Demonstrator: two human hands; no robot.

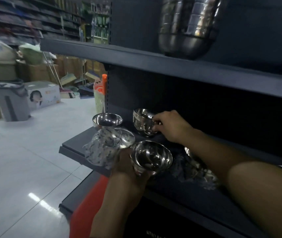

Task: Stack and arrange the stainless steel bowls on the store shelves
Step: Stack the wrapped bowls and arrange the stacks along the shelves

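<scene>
**As both hands close on bowls at the shelf**

While our left hand hangs just off the front edge of the shelf, its fingers curl round the base of a bare bowl held mouth up. Our right hand reaches over the shelf's middle, thumb and fingers pinching the rim of a tilted bowl. A wrapped bowl sits at the shelf's front, touching the left hand; we cannot tell whether that hand grips it too. An end bowl stands upright at the shelf's far left end. More wrapped bowls lie on the shelf under our right forearm. One level above the shelf is a stack of bowls.
</scene>
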